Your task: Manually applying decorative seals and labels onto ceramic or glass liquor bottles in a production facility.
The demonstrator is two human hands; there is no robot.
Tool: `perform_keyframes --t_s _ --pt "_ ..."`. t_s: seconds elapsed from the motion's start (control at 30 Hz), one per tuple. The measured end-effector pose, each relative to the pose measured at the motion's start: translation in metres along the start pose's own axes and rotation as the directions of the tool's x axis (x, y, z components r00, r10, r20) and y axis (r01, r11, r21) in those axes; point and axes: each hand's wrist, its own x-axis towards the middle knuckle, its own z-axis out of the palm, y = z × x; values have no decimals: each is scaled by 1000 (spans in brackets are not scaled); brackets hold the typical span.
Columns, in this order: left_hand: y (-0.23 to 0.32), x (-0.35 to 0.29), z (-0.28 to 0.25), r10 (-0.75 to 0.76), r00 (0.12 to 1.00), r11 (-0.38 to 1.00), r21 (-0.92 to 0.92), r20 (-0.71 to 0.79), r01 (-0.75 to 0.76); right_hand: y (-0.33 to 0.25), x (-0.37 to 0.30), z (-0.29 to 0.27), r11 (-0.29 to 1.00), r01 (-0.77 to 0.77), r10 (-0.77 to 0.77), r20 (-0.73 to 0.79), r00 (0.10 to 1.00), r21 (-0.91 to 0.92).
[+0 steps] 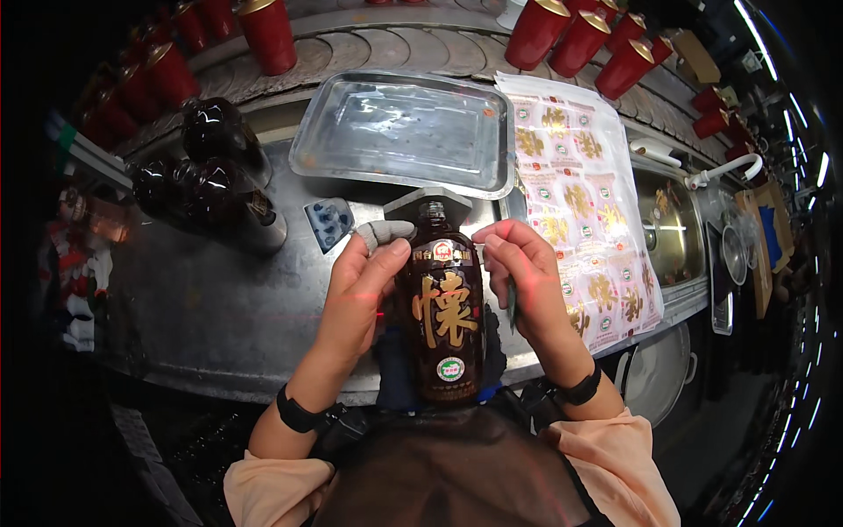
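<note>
A dark brown glass bottle [448, 347] leans upright against the table's near edge, its open neck pointing away from me. Large gold lettering, a round green-and-white mark and a red-and-gold band decorate its front. At the left shoulder of the bottle is my left hand [356, 277], thumb and forefinger brought together; a grey cover wraps the forefinger. Whatever lies between those fingertips is hidden. My right hand [527, 272] is at the opposite shoulder, closed with thumb against forefinger. A thin green piece [512, 303] shows under its curled fingers.
Printed transfer sheets [575, 211] lie at the right, beside a metal sink [672, 220]. A shallow metal tray [399, 180] sits behind the bottle. Several dark bottles [233, 206] stand left, near a small blue-patterned piece [329, 222]. Red gold-topped containers [268, 39] ride a slatted conveyor [395, 53].
</note>
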Motion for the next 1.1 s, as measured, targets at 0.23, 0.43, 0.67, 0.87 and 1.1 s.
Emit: perform_keyframes --t_s 0.23,0.43,0.67,0.87,1.1 --pt "-5 -1 8 67 998 993 100 -14 -66 9 10 8 994 101 -99 60 993 -32" --pt "-4 -2 5 67 998 993 101 -19 -64 9 13 2 998 58 -56 99 994 -14" --pt "-2 -3 6 32 999 997 72 -9 -31 12 11 3 996 82 -85 122 989 27" --pt "-3 -1 7 45 999 996 72 4 -45 12 12 2 997 61 -65 108 992 41" --pt "-7 2 -4 31 999 999 -22 30 -30 10 10 2 1000 9 -12 121 993 26"
